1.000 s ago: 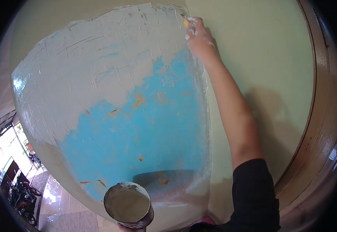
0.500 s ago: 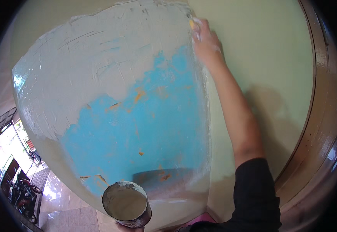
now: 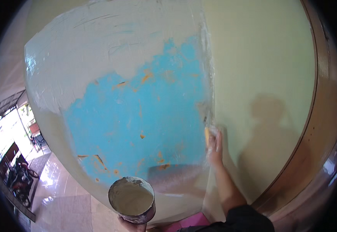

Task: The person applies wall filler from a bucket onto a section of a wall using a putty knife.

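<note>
My left hand (image 3: 128, 223) is cupping the paste tub (image 3: 148, 215) before the wall (image 3: 188, 203), my right hand (image 3: 215, 147) is gripping a yellow tool (image 3: 207, 136) by the corner (image 3: 213, 91), and grey coating (image 3: 95, 50) is covering the upper part while the blue patch (image 3: 130, 120) below is lying bare.

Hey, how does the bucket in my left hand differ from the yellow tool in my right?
Size: the bucket looks much larger than the yellow tool.
Look: the bucket is round and open-topped, with greyish paste inside; the yellow tool shows as a narrow strip, partly hidden by the fingers.
Place: the left hand holds the bucket low; the right hand holds the yellow tool higher, near the wall corner.
Shared: each is held in one bare hand.
</note>
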Available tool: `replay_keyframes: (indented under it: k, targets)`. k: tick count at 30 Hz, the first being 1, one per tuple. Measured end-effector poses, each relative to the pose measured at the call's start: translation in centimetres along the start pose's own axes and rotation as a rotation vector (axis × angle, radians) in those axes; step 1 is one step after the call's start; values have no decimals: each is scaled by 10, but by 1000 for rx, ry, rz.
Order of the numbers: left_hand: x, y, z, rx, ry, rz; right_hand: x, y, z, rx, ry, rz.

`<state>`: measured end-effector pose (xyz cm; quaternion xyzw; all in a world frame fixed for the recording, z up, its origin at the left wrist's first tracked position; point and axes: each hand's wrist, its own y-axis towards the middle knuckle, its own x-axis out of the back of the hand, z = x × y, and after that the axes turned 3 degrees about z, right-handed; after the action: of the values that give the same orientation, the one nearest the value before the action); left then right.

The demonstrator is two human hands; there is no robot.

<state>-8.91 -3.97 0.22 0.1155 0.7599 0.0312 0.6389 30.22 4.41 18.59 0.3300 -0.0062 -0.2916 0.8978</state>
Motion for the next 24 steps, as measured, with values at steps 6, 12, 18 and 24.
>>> replay_keyframes:
  k: [6,12,18,24]
  targets:
    - [-21,11,18,-29,38,-172,-11,-80,21,-170,94,641]
    - [-8,5,35,-43,18,-192,3,-75,49,-186,-210,1379]
    - [1,-1,42,47,162,-198,-29,-82,71,155,-687,1410]
    - [22,0,49,186,306,-230,-83,-94,78,188,-944,1676]
